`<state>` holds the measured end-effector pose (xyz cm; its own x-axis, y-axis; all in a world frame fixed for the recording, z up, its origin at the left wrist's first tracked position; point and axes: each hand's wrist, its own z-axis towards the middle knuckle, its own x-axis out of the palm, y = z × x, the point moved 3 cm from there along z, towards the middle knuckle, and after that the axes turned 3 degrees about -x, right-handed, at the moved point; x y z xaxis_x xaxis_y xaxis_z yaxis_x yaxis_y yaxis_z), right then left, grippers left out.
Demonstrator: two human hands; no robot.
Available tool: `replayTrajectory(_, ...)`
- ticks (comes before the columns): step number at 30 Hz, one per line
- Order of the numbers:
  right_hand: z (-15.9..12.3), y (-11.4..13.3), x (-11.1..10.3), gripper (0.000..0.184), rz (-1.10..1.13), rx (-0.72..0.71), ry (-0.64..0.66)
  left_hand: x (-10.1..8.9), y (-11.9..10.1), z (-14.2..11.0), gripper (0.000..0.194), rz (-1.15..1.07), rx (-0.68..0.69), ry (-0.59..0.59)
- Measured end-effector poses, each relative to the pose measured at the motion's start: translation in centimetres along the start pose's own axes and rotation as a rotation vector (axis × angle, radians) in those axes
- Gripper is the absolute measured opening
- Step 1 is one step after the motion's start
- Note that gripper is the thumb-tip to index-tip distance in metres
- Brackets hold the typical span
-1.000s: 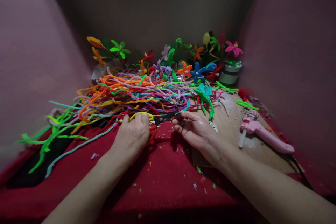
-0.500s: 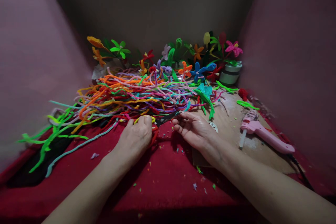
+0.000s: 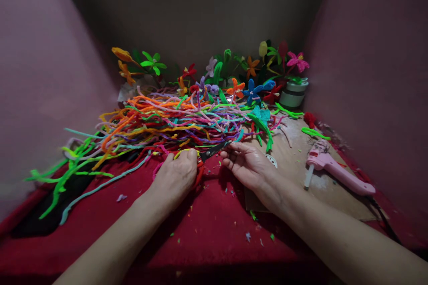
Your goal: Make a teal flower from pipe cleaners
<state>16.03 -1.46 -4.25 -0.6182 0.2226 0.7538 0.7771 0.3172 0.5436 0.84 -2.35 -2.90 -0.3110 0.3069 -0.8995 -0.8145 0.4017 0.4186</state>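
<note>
Partly visible — yellow scissor handles

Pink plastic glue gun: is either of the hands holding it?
No, the pink plastic glue gun lies on brown cardboard, apart from the left hand and the right hand.

Left hand shifted closer to the right hand, yellow scissor handle lower and showing less above the left grip, dark blades slanting slightly more beyond it, pink loop newly visible just outside it.
</note>
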Motion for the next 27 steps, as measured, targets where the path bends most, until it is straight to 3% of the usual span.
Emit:
replayTrajectory(11,-0.04,-0.04,-0.05,0.023,0.006,0.019,-0.028,-0.15,-0.02,-0.01,0.021,-0.037,-0.011,0.079)
replayTrajectory(27,-0.11,-0.1,0.24,0.014,-0.07,-0.071,0.031,-0.3,0.03,-0.08,0.021,0.024,-0.02,-0.049)
